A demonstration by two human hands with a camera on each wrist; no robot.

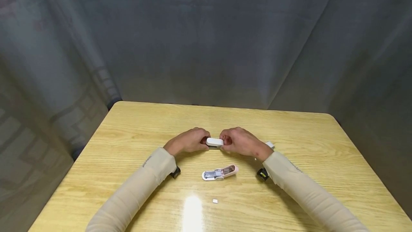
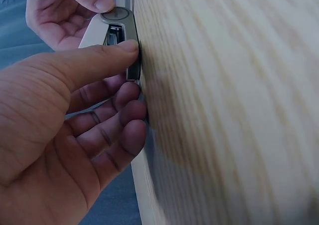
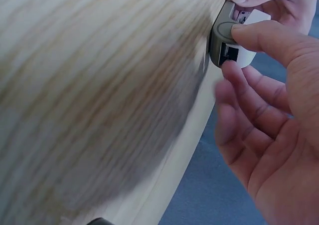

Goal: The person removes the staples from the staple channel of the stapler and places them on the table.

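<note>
A small white and grey stapler (image 1: pixel 214 141) stands on the table between both hands. My left hand (image 1: pixel 193 141) holds one end of it; in the left wrist view the thumb lies on its grey side, and the stapler's white top (image 2: pixel 94 31) is tilted away from the base. At the other end, my right hand (image 1: pixel 242 141) pinches it. The right thumb presses the round grey disc (image 3: pixel 226 31), with the index fingertip by a dark slot (image 3: pixel 229 52) in that end. What the left fingertips touch behind the stapler is partly hidden.
Nearer the person lies a second stapler (image 1: pixel 220 172), pink and white, opened out. In front of it is a small white rectangular piece (image 1: pixel 215 201). A white object (image 1: pixel 269 145) is partly hidden behind the right wrist. Grey curtains (image 1: pixel 206 38) stand beyond the table.
</note>
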